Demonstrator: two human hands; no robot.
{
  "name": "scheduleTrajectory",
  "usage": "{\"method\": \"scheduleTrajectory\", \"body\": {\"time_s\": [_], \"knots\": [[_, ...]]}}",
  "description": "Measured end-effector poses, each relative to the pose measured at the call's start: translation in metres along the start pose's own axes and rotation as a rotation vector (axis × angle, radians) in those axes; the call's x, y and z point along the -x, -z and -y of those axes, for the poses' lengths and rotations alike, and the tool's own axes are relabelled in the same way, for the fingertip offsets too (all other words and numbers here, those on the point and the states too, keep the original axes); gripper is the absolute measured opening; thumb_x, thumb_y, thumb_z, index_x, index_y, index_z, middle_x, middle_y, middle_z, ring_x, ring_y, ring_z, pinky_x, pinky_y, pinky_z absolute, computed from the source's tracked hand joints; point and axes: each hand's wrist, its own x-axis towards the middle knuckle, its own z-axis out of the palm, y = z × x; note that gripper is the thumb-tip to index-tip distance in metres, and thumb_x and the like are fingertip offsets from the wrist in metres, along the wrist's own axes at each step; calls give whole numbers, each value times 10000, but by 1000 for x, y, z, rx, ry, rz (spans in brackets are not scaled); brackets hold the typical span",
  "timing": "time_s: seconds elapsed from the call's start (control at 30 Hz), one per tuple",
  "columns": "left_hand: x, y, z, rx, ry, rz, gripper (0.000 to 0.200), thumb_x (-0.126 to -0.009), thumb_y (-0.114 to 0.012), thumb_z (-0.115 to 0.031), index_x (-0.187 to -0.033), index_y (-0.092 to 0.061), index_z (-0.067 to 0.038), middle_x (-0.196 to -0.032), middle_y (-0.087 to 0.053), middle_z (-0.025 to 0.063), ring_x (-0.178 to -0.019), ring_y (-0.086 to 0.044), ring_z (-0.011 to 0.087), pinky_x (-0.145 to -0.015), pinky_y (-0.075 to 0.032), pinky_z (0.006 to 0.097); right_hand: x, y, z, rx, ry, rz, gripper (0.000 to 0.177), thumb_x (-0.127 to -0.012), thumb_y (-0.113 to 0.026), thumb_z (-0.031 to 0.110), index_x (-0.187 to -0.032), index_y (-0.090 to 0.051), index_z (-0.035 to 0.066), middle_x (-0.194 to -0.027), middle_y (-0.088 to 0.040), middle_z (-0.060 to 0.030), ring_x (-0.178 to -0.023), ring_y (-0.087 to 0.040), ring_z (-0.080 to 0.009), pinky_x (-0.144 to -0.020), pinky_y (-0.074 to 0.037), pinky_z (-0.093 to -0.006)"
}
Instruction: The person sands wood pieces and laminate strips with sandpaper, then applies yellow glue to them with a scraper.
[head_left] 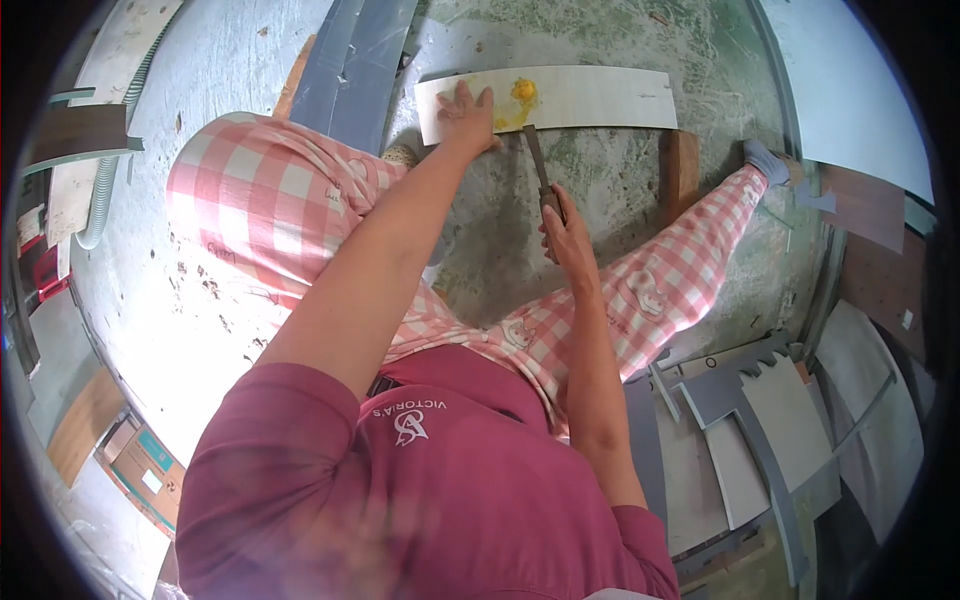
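A long pale board [610, 98] lies crosswise in front of me, with a lump of yellow paste [524, 90] and yellow smears near its left part. My left hand [466, 117] rests flat on the board's left end, fingers spread, just beside the paste. In my right hand [570, 238] is a long, narrow flat-bladed tool [536, 155] with a brown handle, fingers wrapped round that handle. The dark blade points away from me, its tip right at the board's near edge below the paste.
A wooden block [683, 165] shows under the board's right end. Grey-blue panels [365, 60] stretch away at the upper left. My legs in checked trousers [665, 275] frame the stained concrete floor [490, 245]. Cut panel pieces [735, 460] are piled at lower right; a cardboard box [148, 478] stands at lower left.
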Motion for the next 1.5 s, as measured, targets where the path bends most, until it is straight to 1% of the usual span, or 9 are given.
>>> {"method": "scheduleTrajectory", "body": {"time_s": [0.27, 0.33, 0.47, 0.53, 0.93, 1.17, 1.23, 1.37, 1.5], "knots": [[-34, -1, -7, 14, 87, 87, 990, -605, -795, -322, -1396, -209, -210, -1454, -81, 233, -1245, -128, 592, -952, -226, 670, -36, 5, 12, 121, -97, 25, 445, -903, -479, 323, -1324, -414, 193, -704, -533, -15, -521, -475, -82, -445, -417, -245], [-40, -3, -4, -113, 49, 53, 1055, -571, -812, -331, -1405, -187, -170, -1455, -103, 228, -1271, -127, 553, -969, -176, 678, -40, 7, 18, 136, -148, 54, 438, -907, -475, 326, -1324, -418, 202, -690, -534, -13, -512, -472, -80, -440, -415, -244], [-50, -6, 10, -188, -85, 1, 1149, -517, -831, -386, -1406, -153, -121, -1436, -185, 195, -1280, -188, 493, -965, -201, 672, -47, 22, 28, 234, -156, 88, 432, -915, -462, 328, -1331, -414, 219, -680, -536, -15, -508, -470, -75, -440, -411, -235], [-56, -5, 12, -176, -126, 12, 1194, -480, -842, -404, -1405, -150, -104, -1429, -193, 191, -1294, -181, 461, -978, -227, 637, -53, 26, 30, 254, -166, 107, 433, -918, -455, 325, -1335, -410, 219, -682, -534, -16, -508, -467, -74, -440, -409, -232], [-52, -2, 8, -171, -149, 17, 1181, -494, -845, -357, -1400, -145, -69, -1391, -227, 213, -1273, -212, 471, -1001, -280, 540, -53, 23, 7, 214, -143, 92, 441, -916, -460, 273, -1346, -398, 201, -693, -527, -16, -505, -450, -69, -441, -394, -220], [-52, 5, 9, -194, -190, 46, 1217, -486, -849, -359, -1405, -112, -55, -1386, -229, 228, -1268, -220, 479, -1012, -276, 527, -43, -3, 1, -62, -136, 51, 441, -909, -465, 283, -1335, -410, 187, -701, -536, -28, -508, -468, -84, -443, -410, -242], [-54, 7, 12, -200, -219, 94, 1230, -481, -852, -360, -1407, -101, -58, -1387, -222, 237, -1269, -220, 479, -1018, -269, 528, -41, 10, 3, 109, -128, -55, 434, -900, -480, 297, -1319, -431, 196, -714, -556, -46, -517, -493, -101, -449, -426, -252], [-59, 8, 14, -231, -245, 125, 1212, -494, -848, -359, -1405, -107, -57, -1390, -217, 241, -1268, -227, 478, -1020, -273, 521, -32, 45, 11, 121, -133, -79, 435, -897, -488, 295, -1316, -438, 192, -677, -530, -27, -502, -469, -91, -449, -418, -246], [-57, 5, 18, -241, -266, 70, 1204, -496, -846, -354, -1405, -112, -61, -1382, -240, 246, -1259, -251, 477, -1020, -286, 495, -38, 56, 27, 167, -167, 5, 431, -898, -487, 292, -1315, -441, 194, -666, -519, -19, -489, -461, -90, -448, -415, -247]]}}
